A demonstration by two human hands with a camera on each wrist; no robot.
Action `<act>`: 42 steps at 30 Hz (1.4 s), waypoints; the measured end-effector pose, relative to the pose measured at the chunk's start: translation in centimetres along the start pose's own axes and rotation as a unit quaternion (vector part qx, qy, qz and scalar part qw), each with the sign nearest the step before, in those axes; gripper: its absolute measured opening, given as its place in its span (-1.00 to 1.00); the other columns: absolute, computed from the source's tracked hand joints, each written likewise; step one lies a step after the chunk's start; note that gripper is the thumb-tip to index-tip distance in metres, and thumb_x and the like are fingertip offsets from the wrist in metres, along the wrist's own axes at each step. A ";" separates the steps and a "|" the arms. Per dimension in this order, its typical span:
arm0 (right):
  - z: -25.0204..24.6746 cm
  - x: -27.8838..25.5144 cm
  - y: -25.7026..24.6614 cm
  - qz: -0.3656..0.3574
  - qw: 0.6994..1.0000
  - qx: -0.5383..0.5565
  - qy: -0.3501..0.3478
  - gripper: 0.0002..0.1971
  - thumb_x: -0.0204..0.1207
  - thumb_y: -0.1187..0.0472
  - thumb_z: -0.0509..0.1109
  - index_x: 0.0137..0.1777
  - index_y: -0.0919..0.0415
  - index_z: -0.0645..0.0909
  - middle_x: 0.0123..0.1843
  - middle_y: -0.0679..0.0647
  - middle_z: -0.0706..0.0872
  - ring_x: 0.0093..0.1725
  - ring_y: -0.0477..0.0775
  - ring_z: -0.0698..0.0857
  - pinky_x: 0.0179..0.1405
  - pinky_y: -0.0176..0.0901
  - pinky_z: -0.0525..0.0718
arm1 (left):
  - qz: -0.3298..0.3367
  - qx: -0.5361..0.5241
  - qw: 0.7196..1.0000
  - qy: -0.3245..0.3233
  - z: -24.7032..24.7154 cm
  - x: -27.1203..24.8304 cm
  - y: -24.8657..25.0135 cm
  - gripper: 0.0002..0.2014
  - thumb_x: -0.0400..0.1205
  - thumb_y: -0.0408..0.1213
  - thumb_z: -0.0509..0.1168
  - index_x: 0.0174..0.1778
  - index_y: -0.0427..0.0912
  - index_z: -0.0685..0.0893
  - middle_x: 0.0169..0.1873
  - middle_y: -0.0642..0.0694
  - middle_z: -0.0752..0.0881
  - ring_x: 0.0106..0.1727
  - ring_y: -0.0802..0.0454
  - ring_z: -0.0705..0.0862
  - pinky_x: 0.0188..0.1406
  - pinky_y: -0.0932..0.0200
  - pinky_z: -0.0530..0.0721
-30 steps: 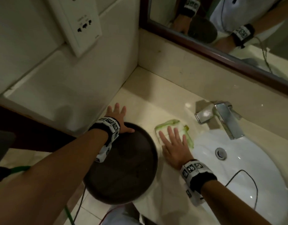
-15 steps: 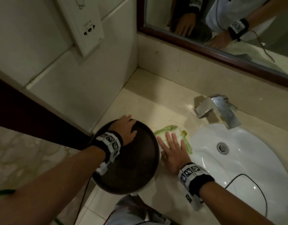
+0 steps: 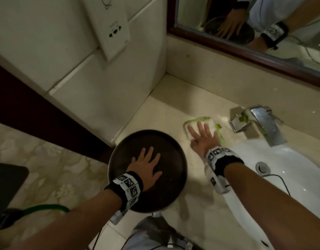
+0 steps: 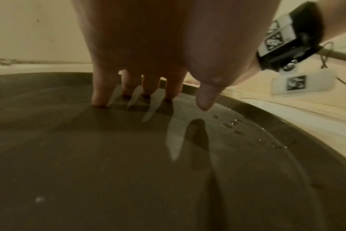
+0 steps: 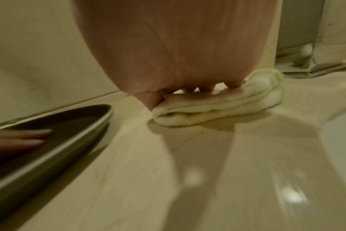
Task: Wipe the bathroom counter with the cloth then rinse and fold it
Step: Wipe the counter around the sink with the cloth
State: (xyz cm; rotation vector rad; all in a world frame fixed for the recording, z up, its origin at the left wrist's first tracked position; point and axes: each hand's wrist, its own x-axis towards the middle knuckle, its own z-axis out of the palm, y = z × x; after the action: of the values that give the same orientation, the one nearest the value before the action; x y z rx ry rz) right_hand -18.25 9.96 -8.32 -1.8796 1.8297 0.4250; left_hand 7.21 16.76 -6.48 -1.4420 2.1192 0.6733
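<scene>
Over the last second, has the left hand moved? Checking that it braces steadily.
Yes: the left hand slid back from the wall-side rim of the dark tray to its middle, away from the wall.

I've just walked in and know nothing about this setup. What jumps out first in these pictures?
Two bare hands pressed flat. The left hand rests on a big dark round tray at the counter's left edge, which overhangs the floor. The right hand presses a folded white cloth with green trim onto the beige counter, between the tray and the chrome faucet behind the white sink.
</scene>
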 end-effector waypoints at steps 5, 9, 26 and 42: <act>0.3 0.5 0.6 -0.012 1.000 -0.001 0.026 -0.38 0.70 -0.01 -0.09 0.67 -0.27 -0.30 0.72 0.03 -0.36 0.70 0.16 -0.30 0.64 0.31 -0.20 | -0.009 0.000 1.000 -0.014 0.2 0.4 0.2 -0.26 0.67 0.26 -0.05 0.69 0.07 -0.18 0.67 -0.08 -0.31 0.68 -0.20 -0.28 0.61 -0.33 0.03; 2.0 -0.6 1.4 -0.024 0.999 -0.007 0.038 -0.38 0.70 -0.01 -0.11 0.67 -0.25 -0.34 0.72 0.06 -0.37 0.70 0.20 -0.31 0.62 0.35 -0.18 | -0.004 0.006 1.000 -0.009 -0.5 1.7 0.3 -0.26 0.67 0.28 -0.07 0.68 0.08 -0.20 0.67 -0.08 -0.33 0.67 -0.20 -0.29 0.62 -0.32 -0.01; 6.8 -6.9 2.1 -0.009 0.989 0.035 0.141 -0.39 0.55 0.04 0.01 0.65 -0.11 0.16 0.68 0.20 0.27 0.63 0.39 0.25 0.44 0.48 0.29 | 0.000 0.032 0.999 0.022 -10.7 15.8 2.3 -0.23 0.66 0.28 0.00 0.68 0.08 -0.20 0.68 -0.09 -0.28 0.68 -0.23 -0.22 0.61 -0.34 -0.02; 6.4 -7.0 2.1 -0.003 0.989 0.045 0.140 -0.46 0.63 -0.03 0.03 0.64 -0.10 0.28 0.65 0.16 0.34 0.60 0.35 0.34 0.43 0.46 0.33 | 0.013 0.021 0.999 0.046 -15.0 22.5 4.2 -0.21 0.65 0.28 0.04 0.69 0.08 -0.16 0.68 -0.10 -0.27 0.68 -0.24 -0.23 0.60 -0.37 -0.04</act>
State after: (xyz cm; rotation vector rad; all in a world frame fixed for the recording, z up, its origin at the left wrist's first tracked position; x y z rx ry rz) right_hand -20.02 19.32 -10.22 -1.9605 1.9827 0.0750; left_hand -5.79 -7.22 -8.91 -1.4499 2.2131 0.5777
